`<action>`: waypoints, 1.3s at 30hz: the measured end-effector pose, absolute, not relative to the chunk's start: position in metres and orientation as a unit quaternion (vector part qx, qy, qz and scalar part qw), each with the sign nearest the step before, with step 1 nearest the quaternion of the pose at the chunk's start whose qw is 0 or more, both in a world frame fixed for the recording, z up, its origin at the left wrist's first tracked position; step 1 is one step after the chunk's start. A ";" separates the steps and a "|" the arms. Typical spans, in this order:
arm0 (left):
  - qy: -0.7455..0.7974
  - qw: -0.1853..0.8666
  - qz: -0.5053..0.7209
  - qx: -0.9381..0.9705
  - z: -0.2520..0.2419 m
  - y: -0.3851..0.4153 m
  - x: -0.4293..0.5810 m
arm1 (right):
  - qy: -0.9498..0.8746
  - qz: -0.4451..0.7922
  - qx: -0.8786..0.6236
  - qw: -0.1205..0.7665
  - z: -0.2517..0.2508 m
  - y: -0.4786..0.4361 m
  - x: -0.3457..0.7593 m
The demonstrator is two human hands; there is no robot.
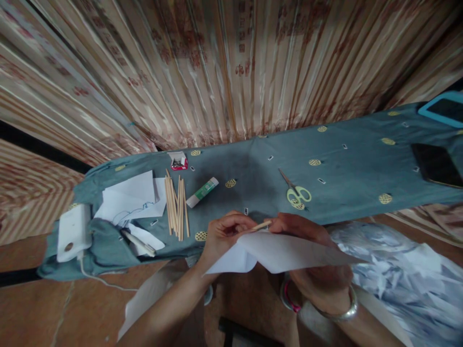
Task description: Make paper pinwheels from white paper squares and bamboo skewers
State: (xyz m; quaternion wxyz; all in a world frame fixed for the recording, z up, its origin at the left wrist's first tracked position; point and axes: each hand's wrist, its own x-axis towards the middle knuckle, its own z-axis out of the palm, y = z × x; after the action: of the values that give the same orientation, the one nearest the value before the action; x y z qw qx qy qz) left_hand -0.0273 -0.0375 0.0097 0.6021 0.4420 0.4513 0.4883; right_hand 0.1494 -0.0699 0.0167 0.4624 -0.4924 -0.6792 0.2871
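Near the front edge of the cloth-covered table [249,159], my left hand [222,236] and my right hand [304,226] are close together. Between their fingertips lies a thin wooden stick [261,225], slightly tilted. A white sheet of paper [289,250] hangs down from it, folded or bent into two flaps. My left fingers are closed on the stick and the paper's edge. The right thumb and fingers pinch the stick's other end with the paper, which hides part of that hand. Scissors with light green handles [304,193] lie just beyond my right hand.
Several wooden sticks [175,207], a green-and-white glue stick [202,192] and a small red box [179,166] lie left. Further left are papers [126,193], a pen [144,246] and a white corded device [74,231]. Right are a phone [437,164], a blue-framed tablet [441,108] and a scrap-filled plastic bag [405,274].
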 end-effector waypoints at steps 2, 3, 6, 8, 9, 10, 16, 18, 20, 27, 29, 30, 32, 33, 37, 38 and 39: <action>0.454 0.603 0.487 0.439 0.010 -0.038 -0.027 | -0.674 0.280 -0.489 0.478 0.017 -0.071 0.149; 0.454 0.604 0.487 0.439 0.011 -0.038 -0.027 | -0.673 0.277 -0.486 0.483 0.016 -0.071 0.148; 0.455 0.604 0.487 0.437 0.011 -0.038 -0.028 | -0.678 0.275 -0.485 0.479 0.014 -0.070 0.149; 0.455 0.603 0.488 0.436 0.011 -0.038 -0.028 | -0.682 0.271 -0.485 0.476 0.013 -0.070 0.150; 0.455 0.603 0.489 0.436 0.011 -0.039 -0.028 | -0.682 0.269 -0.485 0.476 0.012 -0.069 0.150; 0.455 0.603 0.489 0.437 0.011 -0.039 -0.028 | -0.682 0.266 -0.486 0.478 0.012 -0.070 0.150; 0.449 0.609 0.481 0.442 0.012 -0.039 -0.028 | -0.683 0.261 -0.485 0.479 0.011 -0.072 0.150; 0.453 0.607 0.479 0.443 0.012 -0.040 -0.028 | -0.682 0.258 -0.487 0.481 0.012 -0.073 0.150; 0.456 0.605 0.482 0.441 0.012 -0.040 -0.028 | -0.681 0.264 -0.487 0.479 0.011 -0.072 0.150; 0.451 0.584 0.493 0.460 0.008 -0.039 -0.029 | -0.687 0.254 -0.497 0.465 0.015 -0.070 0.149; 0.456 0.573 0.490 0.473 0.008 -0.039 -0.031 | -0.688 0.232 -0.518 0.453 0.021 -0.069 0.147; 0.458 0.568 0.488 0.478 0.008 -0.039 -0.031 | -0.688 0.223 -0.528 0.445 0.023 -0.068 0.146; 0.466 0.566 0.481 0.481 0.008 -0.039 -0.032 | -0.680 0.219 -0.546 0.438 0.027 -0.065 0.145; 0.470 0.568 0.478 0.477 0.008 -0.040 -0.033 | -0.672 0.226 -0.550 0.441 0.028 -0.063 0.144; 0.470 0.590 0.475 0.453 0.008 -0.039 -0.033 | -0.633 0.305 -0.546 0.457 0.027 -0.055 0.143; 0.468 0.598 0.473 0.446 0.009 -0.039 -0.033 | -0.626 0.323 -0.541 0.459 0.027 -0.053 0.143; 0.469 0.607 0.469 0.438 0.009 -0.039 -0.032 | -0.621 0.339 -0.535 0.462 0.027 -0.051 0.143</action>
State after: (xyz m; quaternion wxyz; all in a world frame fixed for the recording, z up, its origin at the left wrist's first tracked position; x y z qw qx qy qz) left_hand -0.0324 -0.0389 0.0090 0.6070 0.4384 0.4687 0.4688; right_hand 0.1432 -0.0511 0.0268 0.4618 -0.5347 -0.6213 0.3388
